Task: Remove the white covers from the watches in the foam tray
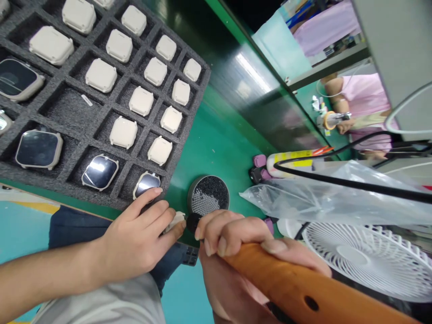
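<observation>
My right hand (pixel 243 240) is wrapped round an orange electric screwdriver (pixel 290 274); its black nose (pixel 193 222) points left. Between the thumb and fingers of my left hand (pixel 145 234) is a white watch case (pixel 176 221), mostly hidden by the fingers. The screwdriver's nose is right beside this case; whether the bit touches it I cannot tell. My left index finger reaches over a dark-faced watch (pixel 147 183) in the near corner of the grey foam tray (pixel 133 123). Just beyond the nose stands a round tin of small screws (pixel 208 195).
Several white watch cases (pixel 123 132) and dark-faced watches fill tray pockets; one pocket holds a small white strip (pixel 87 100). At right are a white fan (pixel 367 258), a clear plastic bag (pixel 303 198), a black cable (pixel 354 183) and a bottle (pixel 292 163). A co-worker's pink sleeve (pixel 366 92) shows beyond.
</observation>
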Motion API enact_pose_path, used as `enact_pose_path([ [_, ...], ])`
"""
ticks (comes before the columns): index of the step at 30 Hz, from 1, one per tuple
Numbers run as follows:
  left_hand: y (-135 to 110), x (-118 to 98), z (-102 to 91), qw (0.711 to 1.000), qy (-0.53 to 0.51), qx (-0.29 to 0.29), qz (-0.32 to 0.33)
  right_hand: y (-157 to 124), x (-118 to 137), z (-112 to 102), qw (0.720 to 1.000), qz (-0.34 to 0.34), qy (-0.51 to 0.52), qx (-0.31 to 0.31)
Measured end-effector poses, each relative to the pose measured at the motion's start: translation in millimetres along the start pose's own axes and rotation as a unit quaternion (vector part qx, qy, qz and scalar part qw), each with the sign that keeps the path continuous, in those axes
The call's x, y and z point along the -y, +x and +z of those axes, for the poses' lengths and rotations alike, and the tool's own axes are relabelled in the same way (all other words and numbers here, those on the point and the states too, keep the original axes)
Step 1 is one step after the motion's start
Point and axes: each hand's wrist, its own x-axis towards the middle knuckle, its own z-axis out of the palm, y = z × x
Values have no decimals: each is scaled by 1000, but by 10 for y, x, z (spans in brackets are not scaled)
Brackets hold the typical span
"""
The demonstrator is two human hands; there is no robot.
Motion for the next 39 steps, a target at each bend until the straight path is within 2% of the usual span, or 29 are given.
enact_pose_path([
  [3,-16,2,-16,1000,5,9,1,40,70,10,999,0,22,-35],
  [7,-25,21,-33,999,8,45,25,85,64,-119,995,-36,-6,-90],
  [9,-21,25,-32,998,5,56,28,110,8,-206,994,-71,-23,-80],
  [13,-9,14,-13,999,7,42,8,138,-97,-330,993,-105,-30,-44],
  [21,-1,-8,-1,999,11,38,3,120,-124,-360,997,-70,-22,-2],
  [26,18,-32,11,999,26,21,-16,115,-3,-287,998,-40,-5,-45],
  [30,-6,-7,-11,1000,-7,20,11,64,220,-200,995,33,7,-95],
  [35,-13,16,-26,999,-23,24,15,22,269,-94,997,-2,-6,-79],
  [39,-19,10,-19,999,-25,25,15,51,223,-115,996,45,-50,-51],
])
